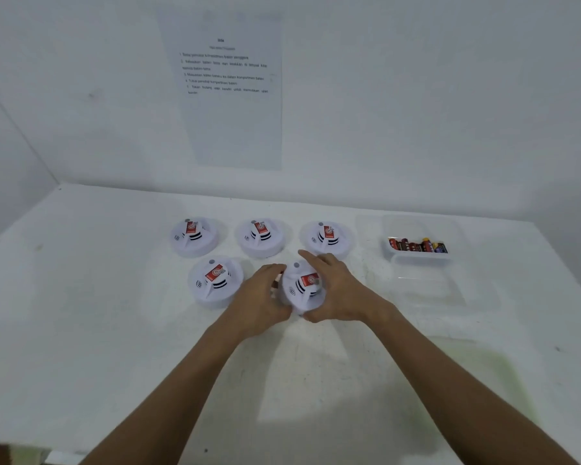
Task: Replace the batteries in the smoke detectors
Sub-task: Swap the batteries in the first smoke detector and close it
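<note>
- Nearest the camera, two bare forearms reach in from the bottom edge over the white tabletop (114, 330) and meet at one smoke detector.
- The left hand (260, 297) and right hand (337, 290) cup the held detector (304, 286) from either side, fingers curled round its rim — the right forefinger sticks out straight past the far edge.
- That detector sits front right in the group. It looks tipped toward the person, though whether it is lifted clear of the tabletop cannot be told.
- A two-sided hold like this probably serves to twist or turn the body so the battery compartment can be reached; that is a reading, not something seen.
- Four other detectors lie flat with their red labels up: front-left detector (215, 281), and a back row of far-left detector (193, 236), far-middle detector (260, 238) and far-right detector (327, 238). All look closed and untouched, so the job seems barely begun.
- To the right, well apart from the hands, a clear tray (420, 255) holds a row of batteries (416, 246) — within reach of the right hand. A second clear tray (450, 297) lies nearer the person, perhaps for spent cells; it is faint and hard to make out.
- A printed sheet (225, 88) hangs on the wall behind, its lines too blurred to read.
- The held detector's underside and the palms are hidden.
</note>
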{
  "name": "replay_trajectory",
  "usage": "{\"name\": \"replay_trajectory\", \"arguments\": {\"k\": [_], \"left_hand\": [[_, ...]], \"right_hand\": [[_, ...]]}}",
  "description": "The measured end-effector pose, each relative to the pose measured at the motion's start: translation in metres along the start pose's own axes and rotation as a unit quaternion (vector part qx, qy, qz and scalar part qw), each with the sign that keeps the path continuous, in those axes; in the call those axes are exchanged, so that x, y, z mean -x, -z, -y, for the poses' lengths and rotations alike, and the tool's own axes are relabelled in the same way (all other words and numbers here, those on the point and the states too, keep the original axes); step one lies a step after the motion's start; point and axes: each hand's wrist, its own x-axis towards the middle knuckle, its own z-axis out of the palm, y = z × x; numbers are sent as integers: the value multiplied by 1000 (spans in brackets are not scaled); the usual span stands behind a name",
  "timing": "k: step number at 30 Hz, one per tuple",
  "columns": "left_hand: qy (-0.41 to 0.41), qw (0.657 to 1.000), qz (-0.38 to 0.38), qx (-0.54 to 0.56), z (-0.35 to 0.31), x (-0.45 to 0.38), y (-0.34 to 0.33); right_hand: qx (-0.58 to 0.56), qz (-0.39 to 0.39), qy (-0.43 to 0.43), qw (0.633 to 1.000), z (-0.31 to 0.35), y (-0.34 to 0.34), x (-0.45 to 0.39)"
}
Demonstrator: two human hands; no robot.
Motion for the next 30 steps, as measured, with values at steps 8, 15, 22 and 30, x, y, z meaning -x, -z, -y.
{"name": "replay_trajectory", "arguments": {"k": [8, 15, 22, 30], "left_hand": [[-8, 997, -8, 80, -29, 10, 28], [-18, 979, 129, 158, -45, 15, 53], [-13, 987, 109, 116, -44, 5, 65], [-14, 991, 95, 93, -51, -3, 62]], "right_hand": [[-214, -5, -17, 977, 18, 31, 27], [-414, 28, 27, 909, 24, 25, 45], [-376, 31, 41, 925, 27, 21, 43], [-301, -78, 32, 950, 26, 13, 35]]}}
